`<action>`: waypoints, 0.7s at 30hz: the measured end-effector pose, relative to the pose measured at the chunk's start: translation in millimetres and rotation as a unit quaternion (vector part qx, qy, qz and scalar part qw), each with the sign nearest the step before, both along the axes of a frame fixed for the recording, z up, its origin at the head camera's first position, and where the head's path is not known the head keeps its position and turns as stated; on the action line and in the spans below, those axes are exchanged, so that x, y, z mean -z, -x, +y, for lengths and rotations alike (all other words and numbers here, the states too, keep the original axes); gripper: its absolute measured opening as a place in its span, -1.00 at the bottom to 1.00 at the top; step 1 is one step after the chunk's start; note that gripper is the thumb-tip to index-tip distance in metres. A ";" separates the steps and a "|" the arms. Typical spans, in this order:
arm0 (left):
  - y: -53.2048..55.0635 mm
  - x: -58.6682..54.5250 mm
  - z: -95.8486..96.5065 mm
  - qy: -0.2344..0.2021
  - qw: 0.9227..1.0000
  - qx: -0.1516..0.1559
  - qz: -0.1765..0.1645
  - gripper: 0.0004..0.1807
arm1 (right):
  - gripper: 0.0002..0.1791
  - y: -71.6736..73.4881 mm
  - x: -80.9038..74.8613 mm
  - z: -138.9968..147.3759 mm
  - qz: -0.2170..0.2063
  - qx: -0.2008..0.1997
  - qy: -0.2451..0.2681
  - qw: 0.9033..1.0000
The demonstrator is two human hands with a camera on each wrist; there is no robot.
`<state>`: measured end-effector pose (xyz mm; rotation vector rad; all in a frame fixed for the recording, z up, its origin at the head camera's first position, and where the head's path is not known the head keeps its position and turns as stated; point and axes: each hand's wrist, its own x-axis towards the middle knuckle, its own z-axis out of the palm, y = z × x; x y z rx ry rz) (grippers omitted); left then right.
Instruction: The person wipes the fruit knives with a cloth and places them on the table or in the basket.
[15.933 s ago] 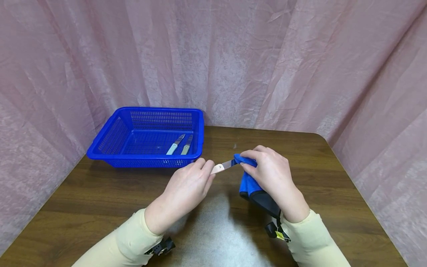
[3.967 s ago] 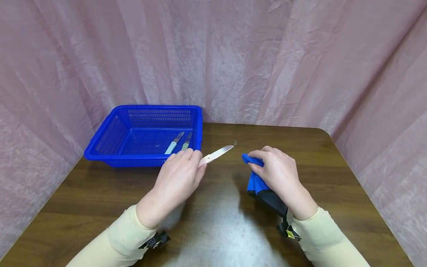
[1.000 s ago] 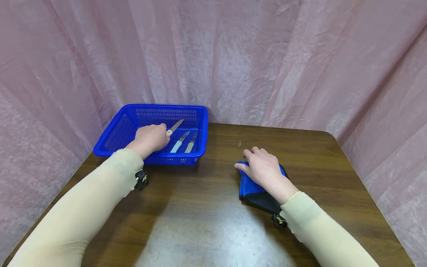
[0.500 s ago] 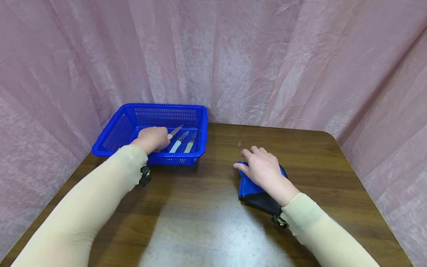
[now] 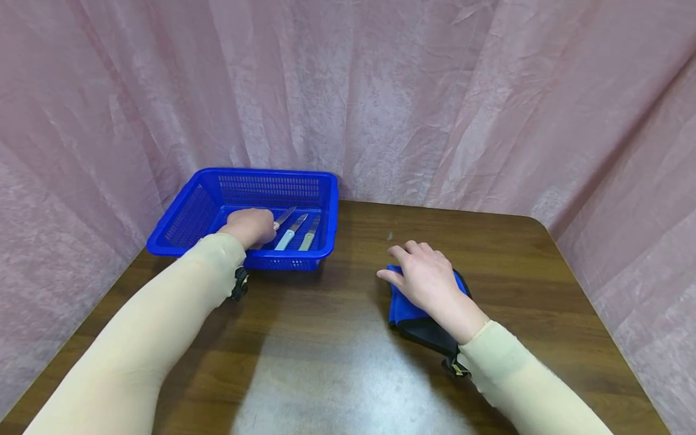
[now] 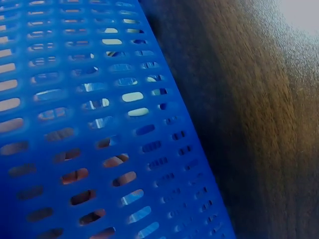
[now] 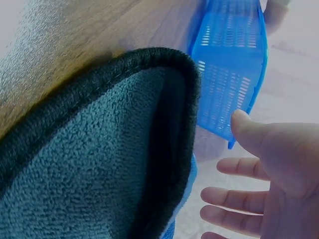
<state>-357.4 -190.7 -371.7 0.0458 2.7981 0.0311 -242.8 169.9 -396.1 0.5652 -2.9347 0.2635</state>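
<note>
Inside the blue basket (image 5: 157,244), my left hand (image 5: 250,227) grips a small knife (image 5: 285,216) by its pale handle. Its blade points away to the right, low over the basket floor. Beside it lie a knife with a light-blue handle (image 5: 285,240) and one with a greenish-beige handle (image 5: 307,241). The left wrist view looks at the basket's slotted wall (image 6: 99,139), with bits of fingers and knives showing through. My right hand (image 5: 426,275) hovers spread above a folded blue cloth (image 5: 401,309) with black edging. In the right wrist view its fingers (image 7: 234,198) are extended, holding nothing.
The brown wooden table (image 5: 337,314) carries the basket at its back left and the cloth at centre right. A pink curtain (image 5: 391,103) hangs behind and along the right side. The basket's raised rim surrounds my left hand.
Earlier the left hand held the knife over the table while the right pinched the cloth. The knife has since moved into the basket and lowered; the cloth lies on the table, let go.
</note>
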 end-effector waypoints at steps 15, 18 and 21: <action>12.9 17.7 -3.9 0.008 0.999 -0.013 -0.031 -0.69 | -0.35 -3.9 -1.7 -3.8 0.015 -0.011 0.015 1.000; 15.0 19.4 -4.2 0.009 0.999 -0.015 -0.031 -0.69 | -0.35 -4.3 -2.0 -4.2 0.019 -0.012 0.015 1.000; 15.4 18.6 -4.1 0.010 0.999 -0.012 -0.030 -0.69 | -0.34 -4.6 -2.1 -4.6 0.019 -0.011 0.015 1.000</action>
